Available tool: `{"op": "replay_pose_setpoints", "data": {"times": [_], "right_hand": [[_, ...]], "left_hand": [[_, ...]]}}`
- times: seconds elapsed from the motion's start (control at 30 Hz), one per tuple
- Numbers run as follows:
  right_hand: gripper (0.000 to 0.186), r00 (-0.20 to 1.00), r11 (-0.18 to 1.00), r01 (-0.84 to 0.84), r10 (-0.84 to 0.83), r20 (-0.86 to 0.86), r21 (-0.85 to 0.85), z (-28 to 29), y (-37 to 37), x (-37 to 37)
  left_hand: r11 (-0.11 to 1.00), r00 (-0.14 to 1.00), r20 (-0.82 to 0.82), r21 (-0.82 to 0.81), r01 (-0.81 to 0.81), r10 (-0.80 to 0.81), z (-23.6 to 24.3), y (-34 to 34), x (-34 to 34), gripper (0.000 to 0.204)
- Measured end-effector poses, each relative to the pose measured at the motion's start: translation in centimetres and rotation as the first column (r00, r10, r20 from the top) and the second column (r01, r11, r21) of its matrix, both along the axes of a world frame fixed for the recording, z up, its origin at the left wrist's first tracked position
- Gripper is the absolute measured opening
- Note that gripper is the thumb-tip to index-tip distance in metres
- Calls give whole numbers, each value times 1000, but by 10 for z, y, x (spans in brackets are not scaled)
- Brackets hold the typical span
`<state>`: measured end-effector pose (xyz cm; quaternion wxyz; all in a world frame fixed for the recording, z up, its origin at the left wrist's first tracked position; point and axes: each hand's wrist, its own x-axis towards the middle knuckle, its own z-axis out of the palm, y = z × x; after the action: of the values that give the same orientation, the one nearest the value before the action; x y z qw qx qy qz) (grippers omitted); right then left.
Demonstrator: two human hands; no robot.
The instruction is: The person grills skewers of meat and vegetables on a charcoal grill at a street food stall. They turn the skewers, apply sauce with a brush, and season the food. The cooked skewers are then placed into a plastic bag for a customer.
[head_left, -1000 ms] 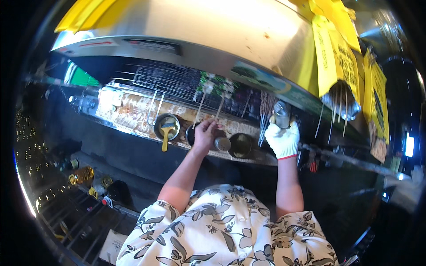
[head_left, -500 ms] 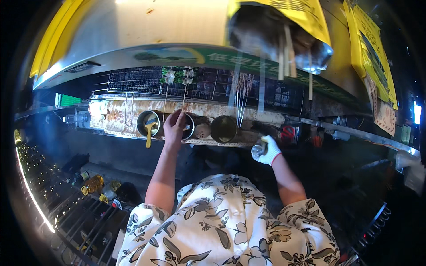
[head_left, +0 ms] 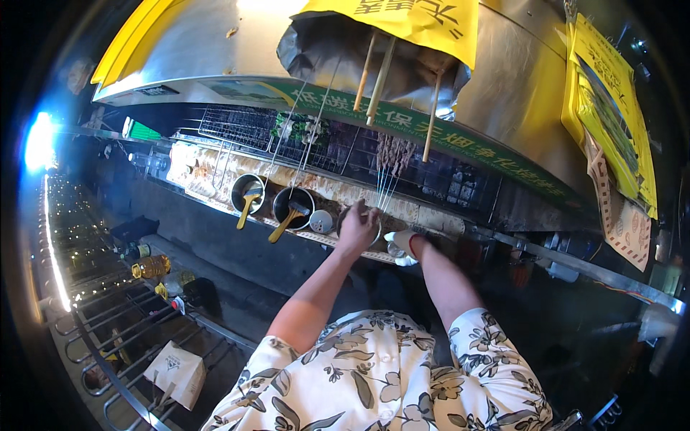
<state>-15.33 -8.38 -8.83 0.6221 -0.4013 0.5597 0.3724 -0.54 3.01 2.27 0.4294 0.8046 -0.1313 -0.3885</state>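
Observation:
Several meat skewers [head_left: 395, 154] lie over the grill [head_left: 338, 149], their thin metal handles converging toward me. At the lower ends of those handles, my bare left hand [head_left: 359, 228] has its fingers closed. It is over a round metal pot and covers most of it. My right hand [head_left: 407, 246], in a white glove, is just right of the left and wraps round a small, shiny, round container [head_left: 396, 249], partly hidden by the fingers. Farther left, two green-and-white vegetable skewers [head_left: 310, 133] rest on the grill.
Two metal pots, a left one [head_left: 237, 188] and a middle one [head_left: 284, 200], hold yellow-handled brushes [head_left: 287, 223]. A white shaker-like cup [head_left: 321, 221] stands beside them. A yellow-and-silver bag [head_left: 381, 54] with wooden sticks hangs above the grill. Bottles and a rack [head_left: 122, 373] are at the lower left.
My left hand has moved right, from the vegetable skewers to the meat skewers' handles. My right hand has come in closer to it with the container. The whole view has turned and shifted.

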Motion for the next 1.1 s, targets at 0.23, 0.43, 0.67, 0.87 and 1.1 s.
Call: {"op": "replay_pose_setpoints", "data": {"times": [0.23, 0.43, 0.67, 0.87, 1.1], "right_hand": [[74, 778, 615, -499, 628, -3, -611, 100, -19, -17], [81, 837, 669, -352, 538, 99, -654, 220, -30, -69], [60, 801, 668, -64, 477, 361, -742, 315, -28, -91], [43, 531, -207, 416, 846, 51, -886, 492, -29, -1], [31, 529, -819, 293, 569, -630, -494, 550, -54, 104]], "left_hand": [[899, 722, -678, -222, -377, 136, -9, -36, -3, 19], [880, 728, -680, -292, -374, 84, -6, -31, 3, 13], [888, 721, -693, -319, -331, 20, -7, -34, 6, 19], [828, 721, -685, -339, -446, 107, 61, 32, 6, 16], [817, 733, -634, -273, -508, 245, 173, 162, 18, 19]]}}
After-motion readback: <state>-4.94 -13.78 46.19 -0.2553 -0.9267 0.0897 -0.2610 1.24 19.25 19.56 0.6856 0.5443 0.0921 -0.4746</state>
